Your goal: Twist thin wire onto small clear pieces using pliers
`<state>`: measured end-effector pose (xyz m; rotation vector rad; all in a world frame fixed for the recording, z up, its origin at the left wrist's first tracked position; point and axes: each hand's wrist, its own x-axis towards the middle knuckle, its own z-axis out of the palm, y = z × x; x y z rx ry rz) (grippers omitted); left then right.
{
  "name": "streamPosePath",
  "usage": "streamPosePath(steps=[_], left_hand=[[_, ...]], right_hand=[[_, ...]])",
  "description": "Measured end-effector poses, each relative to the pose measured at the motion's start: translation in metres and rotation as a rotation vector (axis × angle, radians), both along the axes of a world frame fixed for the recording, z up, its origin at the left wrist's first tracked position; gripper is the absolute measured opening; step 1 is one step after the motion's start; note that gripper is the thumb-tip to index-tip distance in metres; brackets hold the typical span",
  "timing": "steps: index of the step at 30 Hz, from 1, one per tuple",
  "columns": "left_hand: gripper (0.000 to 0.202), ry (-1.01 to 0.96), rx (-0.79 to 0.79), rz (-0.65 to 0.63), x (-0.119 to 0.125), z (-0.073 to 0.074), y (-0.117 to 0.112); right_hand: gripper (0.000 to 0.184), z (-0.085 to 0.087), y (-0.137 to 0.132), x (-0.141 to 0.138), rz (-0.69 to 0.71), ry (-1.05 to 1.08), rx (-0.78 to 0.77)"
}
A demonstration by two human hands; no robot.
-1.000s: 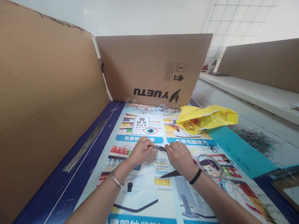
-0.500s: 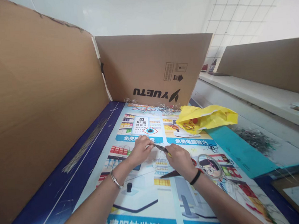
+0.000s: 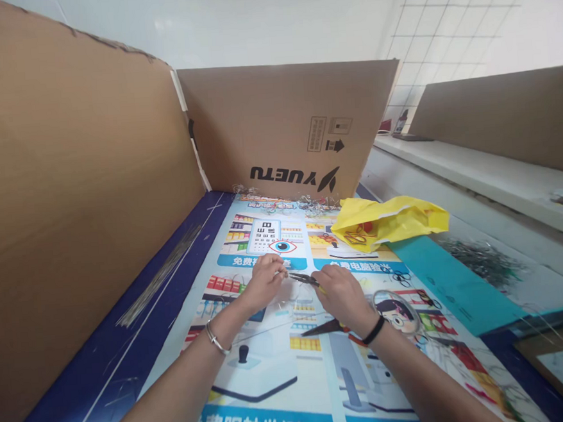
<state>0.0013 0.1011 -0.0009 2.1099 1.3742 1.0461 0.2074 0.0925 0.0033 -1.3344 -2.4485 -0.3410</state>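
Observation:
My left hand [image 3: 265,283] is closed in a pinch on a thin wire, which is hard to make out at the fingertips. Faint strands hang just below those fingers. In my right hand [image 3: 343,295] is a pair of long-nosed pliers [image 3: 305,279] with yellow on the handles, its dark jaws pointing left at the left fingertips. A pair of scissors [image 3: 322,328] with dark blades and orange-red handles lies under my right wrist, its handles partly hidden. Both hands are over a printed poster [image 3: 267,360] that covers the tabletop.
Cardboard panels [image 3: 275,121] stand at the back and left. A bundle of straight wires [image 3: 161,277] lies on the left. To the right are a yellow bag [image 3: 392,219], black rings [image 3: 402,278], a round clear-looking dish [image 3: 395,312], a teal sheet [image 3: 460,288] and a wire pile [image 3: 482,264].
The pliers' jaws have parted slightly and sit a little apart from my left fingertips. My right hand has turned and shifted slightly right; the left hand has hardly moved.

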Motion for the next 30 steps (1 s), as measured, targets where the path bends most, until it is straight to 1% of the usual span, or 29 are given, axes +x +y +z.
streamPosePath(steps=[2, 3, 4, 7, 10, 14, 20, 26, 30], left_hand=[[0.015, 0.006, 0.003, 0.023, -0.001, -0.001, 0.001], [0.015, 0.008, 0.002, 0.032, -0.001, -0.002, 0.002], [0.015, 0.011, 0.000, 0.036, -0.002, -0.002, 0.002], [0.015, 0.027, -0.003, 0.017, -0.003, -0.002, 0.002], [0.015, 0.052, -0.001, -0.034, -0.003, -0.001, 0.000], [0.017, 0.095, -0.023, -0.079, -0.002, 0.002, -0.003], [0.016, 0.026, -0.073, -0.174, -0.003, 0.002, -0.004], [0.014, 0.054, -0.107, -0.213, -0.004, -0.002, -0.001], [0.014, 0.066, -0.122, -0.219, -0.003, 0.000, -0.001]], right_hand=[[0.012, 0.003, 0.003, 0.005, 0.086, -0.007, 0.040], [0.012, 0.003, 0.004, 0.007, 0.105, 0.018, 0.057], [0.013, 0.004, 0.006, 0.009, 0.102, 0.059, 0.075], [0.014, 0.002, 0.009, 0.012, 0.029, 0.150, 0.109], [0.013, 0.000, 0.010, 0.012, 0.021, 0.099, 0.112], [0.013, 0.002, 0.009, 0.011, 0.096, 0.013, 0.112], [0.014, 0.005, 0.010, 0.011, 0.139, -0.051, 0.074], [0.016, 0.010, 0.012, 0.015, 0.168, -0.097, 0.089], [0.016, 0.013, 0.012, 0.014, 0.193, -0.132, 0.081]])
